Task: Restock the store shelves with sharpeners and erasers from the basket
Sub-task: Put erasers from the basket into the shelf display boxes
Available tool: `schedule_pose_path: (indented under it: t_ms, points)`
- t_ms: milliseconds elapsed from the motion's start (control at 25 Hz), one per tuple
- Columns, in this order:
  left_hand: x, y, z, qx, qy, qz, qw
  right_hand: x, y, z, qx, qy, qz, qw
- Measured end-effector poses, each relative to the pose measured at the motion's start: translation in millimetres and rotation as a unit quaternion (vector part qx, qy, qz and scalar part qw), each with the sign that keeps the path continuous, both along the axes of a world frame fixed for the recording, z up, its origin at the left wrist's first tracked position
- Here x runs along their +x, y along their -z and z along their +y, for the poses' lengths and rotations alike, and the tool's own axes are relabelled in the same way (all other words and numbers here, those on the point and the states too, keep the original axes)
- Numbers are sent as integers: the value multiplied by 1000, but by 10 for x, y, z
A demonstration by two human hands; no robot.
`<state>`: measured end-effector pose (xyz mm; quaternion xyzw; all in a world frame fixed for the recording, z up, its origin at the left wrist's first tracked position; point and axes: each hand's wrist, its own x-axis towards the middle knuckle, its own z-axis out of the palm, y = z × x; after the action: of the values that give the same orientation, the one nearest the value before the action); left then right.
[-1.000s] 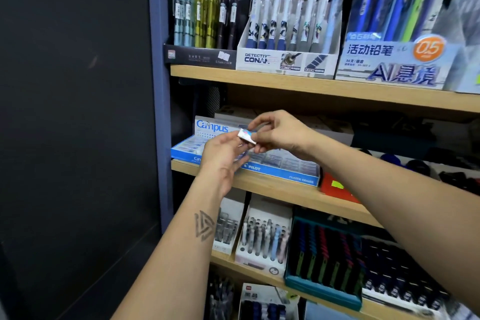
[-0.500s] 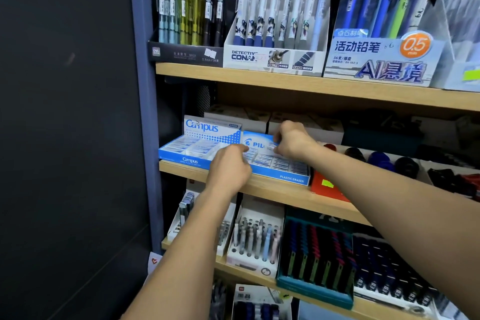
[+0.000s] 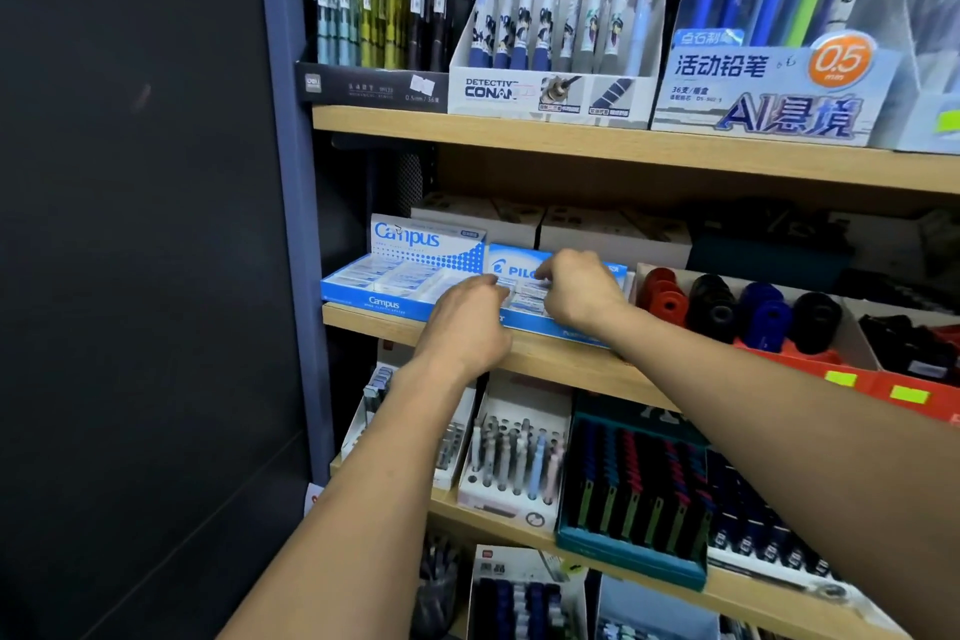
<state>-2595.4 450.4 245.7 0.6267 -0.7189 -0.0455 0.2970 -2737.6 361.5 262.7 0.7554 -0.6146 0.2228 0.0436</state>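
Both hands are up at the middle wooden shelf (image 3: 561, 364), reaching into the blue Pilot eraser box (image 3: 558, 325). The erasers (image 3: 530, 299) in it lie flat in rows, their long sides running roughly left to right along the shelf front, white sleeves facing up. They show in the gap between the two hands, just beyond the left knuckles and under the right fingertips.

The left hand (image 3: 465, 322) rests palm down over the box's front left corner, fingers bent forward over the erasers; whether it pinches one I cannot tell from here, since the fingertips are hidden. The right hand (image 3: 582, 291) is curled, thumb and fingers bunched down on the erasers at the back of the box, seemingly nipping one, though the blur leaves that unsure.

Just left sits a Campus eraser box (image 3: 387, 283), touching the Pilot box. To the right stand round sharpeners (image 3: 719, 307) in red, black and blue. Pen displays (image 3: 550, 16) fill the shelf above, more pens below, and a dark wall panel (image 3: 130, 276) runs down the left.
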Motion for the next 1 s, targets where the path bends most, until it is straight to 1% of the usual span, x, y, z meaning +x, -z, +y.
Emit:
schedule_pose_path:
  t_ms: [120, 200, 280, 400, 480, 560, 640, 760, 840, 880, 1000]
  points:
    - [-175, -34, 124, -92, 19, 45, 995, -61, -47, 338, -23, -40, -71, 996]
    - [-288, -44, 215, -132, 32, 65, 989, -133, -61, 603, -29, -66, -120, 990]
    - [-405, -31, 312, -156, 55, 68, 984, -260, -41, 894, -38, -72, -137, 987]
    - [-676, 121, 587, -154, 102, 30, 982, -543, 187, 1343, -46, -68, -136, 987]
    - [-890, 377, 803, -108, 139, -24, 984, -800, 572, 1605, -4, -69, -157, 985]
    - [-1097, 742, 964, -14, 181, -103, 978, -1100, 1084, 1823, 70, -63, -157, 983]
    - [-1278, 1186, 1088, 90, 233, -163, 954, -1360, 1641, 2015, 166, -51, -117, 978]
    - [-1579, 1937, 1253, 217, 284, -238, 903, -1661, 2419, 2251, 281, -24, -80, 956]
    - [-1765, 2448, 1321, 283, 295, -267, 873, -1809, 2884, 2353, 350, -7, -51, 935]
    - [-1834, 2675, 1341, 307, 292, -270, 865, -1862, 3087, 2399, 385, -6, -29, 923]
    - [-2015, 3303, 1382, 356, 270, -248, 860, -2053, 3688, 2493, 462, 4, 33, 886]
